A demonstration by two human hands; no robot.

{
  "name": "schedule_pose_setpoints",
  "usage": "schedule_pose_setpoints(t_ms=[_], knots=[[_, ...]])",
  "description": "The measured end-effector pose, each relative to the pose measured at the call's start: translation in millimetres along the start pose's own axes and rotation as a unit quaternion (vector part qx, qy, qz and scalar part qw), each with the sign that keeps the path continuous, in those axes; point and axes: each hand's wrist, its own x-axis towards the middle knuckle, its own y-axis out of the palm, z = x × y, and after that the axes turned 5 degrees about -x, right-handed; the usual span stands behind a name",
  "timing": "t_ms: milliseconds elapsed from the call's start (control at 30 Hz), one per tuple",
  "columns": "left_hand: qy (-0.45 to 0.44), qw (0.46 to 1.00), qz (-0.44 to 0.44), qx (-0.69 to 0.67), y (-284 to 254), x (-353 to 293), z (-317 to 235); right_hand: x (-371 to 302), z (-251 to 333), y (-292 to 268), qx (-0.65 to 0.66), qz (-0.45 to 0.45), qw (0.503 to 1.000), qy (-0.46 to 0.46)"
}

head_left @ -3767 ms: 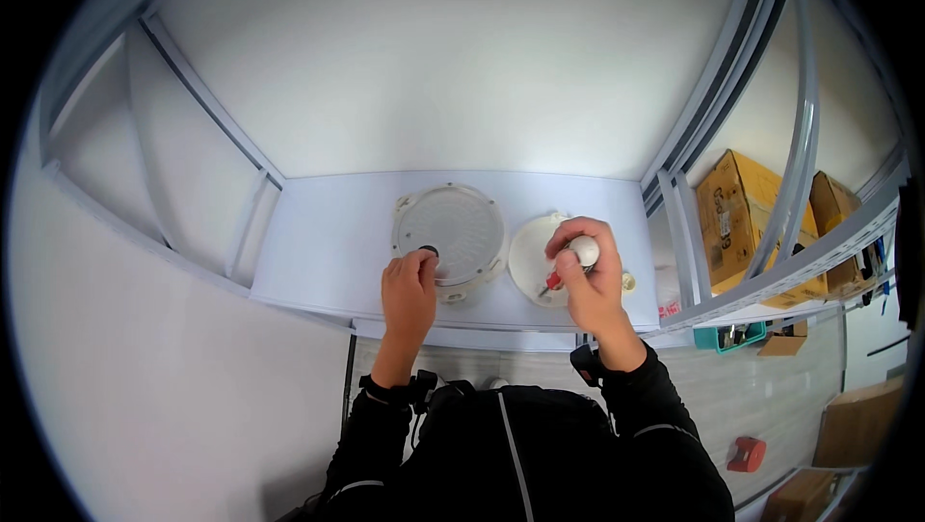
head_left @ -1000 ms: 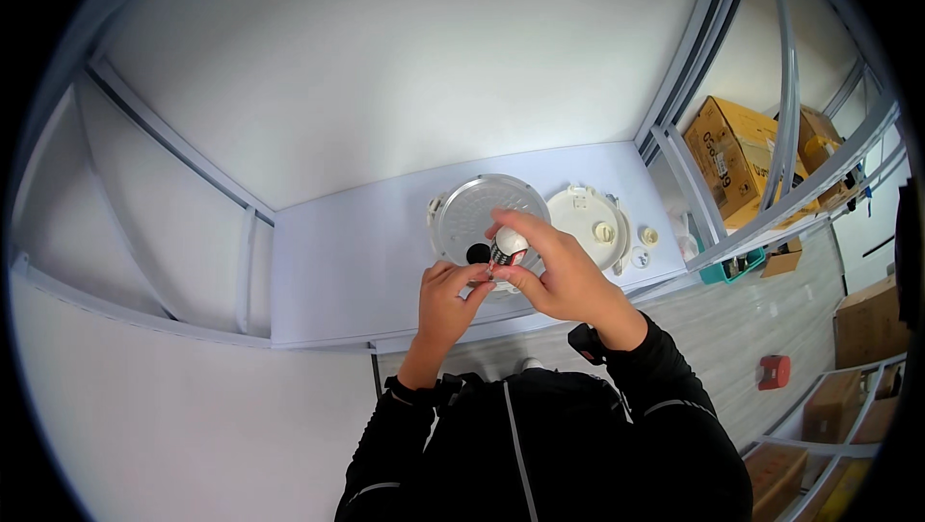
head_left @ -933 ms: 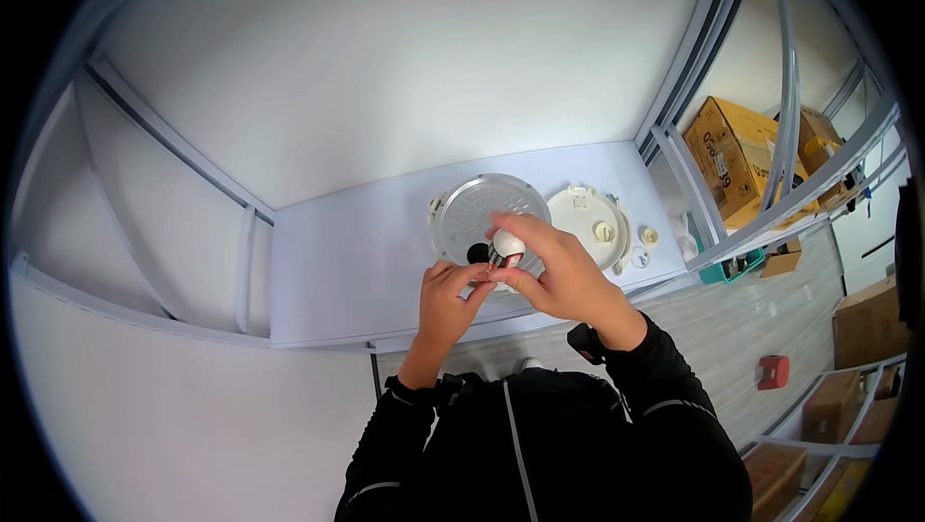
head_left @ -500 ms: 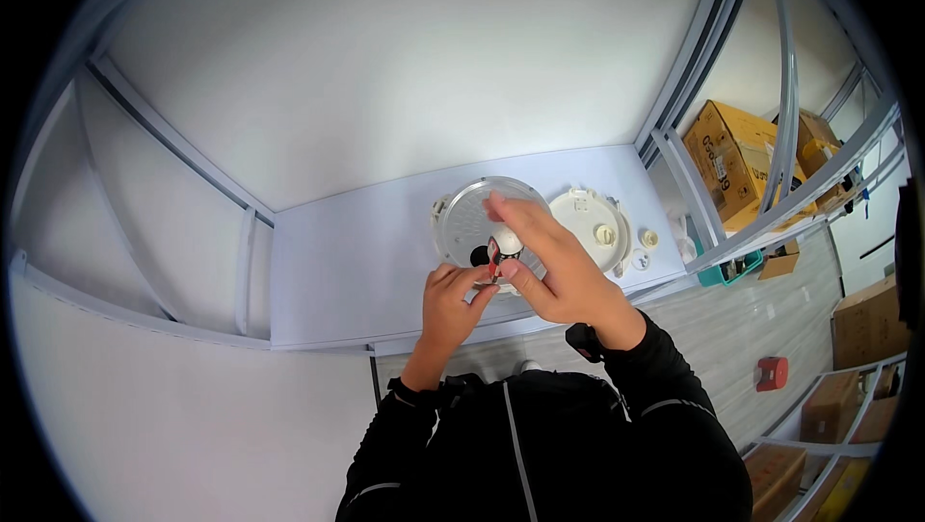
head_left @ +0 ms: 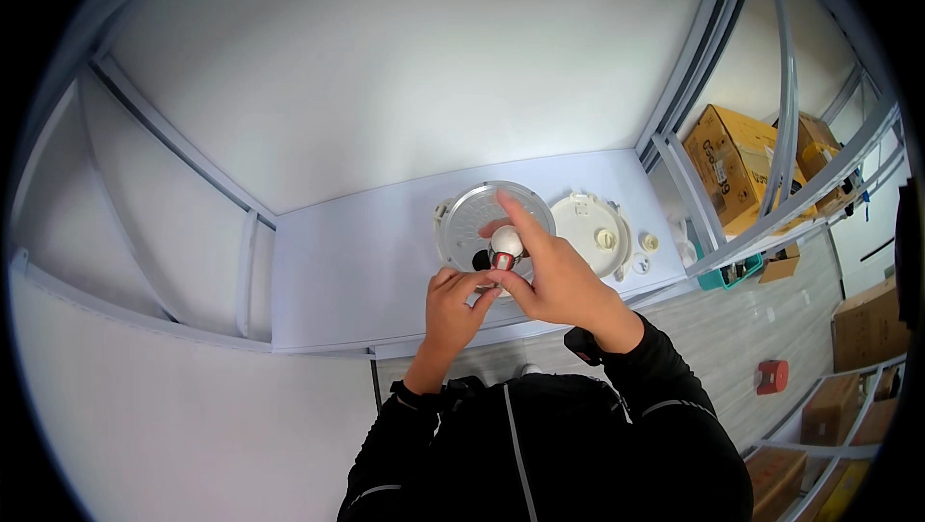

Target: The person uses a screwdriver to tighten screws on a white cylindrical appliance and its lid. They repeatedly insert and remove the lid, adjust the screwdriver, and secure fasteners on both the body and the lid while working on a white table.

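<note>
Above the near part of a round silver metal disc [head_left: 470, 216], both my hands hold a small thing with a white rounded top and a red-and-dark side [head_left: 506, 245]; its kind does not show. My right hand [head_left: 568, 281] curls around it, thumb against its near side and index finger stretched past it. At its lower end my left hand [head_left: 453, 310] pinches with thumb and fingertips, partly hiding it. A black round spot [head_left: 482, 259] shows on the disc beside the thing. To the right of the disc lies a round cream-white cover [head_left: 575, 219] with a small cream round piece [head_left: 605, 239] in it.
On the white table [head_left: 337, 272], a cream ring-like part [head_left: 649, 243] and a small clear-white disc [head_left: 641, 262] lie right of the cover. Grey frame posts [head_left: 689, 185] stand at the table's right end. Beyond are cardboard boxes [head_left: 737, 170], a teal bin [head_left: 732, 274] and a red stool [head_left: 772, 377].
The held thing has turned, so its red side now faces me more. My right hand's fingers have shifted around it, and my left hand stays at its lower end.
</note>
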Motion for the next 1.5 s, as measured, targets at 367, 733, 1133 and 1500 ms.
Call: schedule_pose_setpoints(t_ms=[367,733,1133,1500], knots=[[-0.064,0.997,-0.031,-0.02,4,-1,-4,6,-8,10,-0.163,-0.107,0.978,-0.076],[-0.098,0.994,-0.043,0.011,12,-12,-1,10,3,1,-0.058,0.01,0.998,-0.004],[-0.077,0.994,-0.081,0.011,21,-21,-12,-16,-23,-35,0.162,-0.155,0.973,-0.052],[-0.13,0.98,-0.126,0.083,44,-28,-44,-48,-57,-80,0.148,-0.179,0.967,-0.109]])
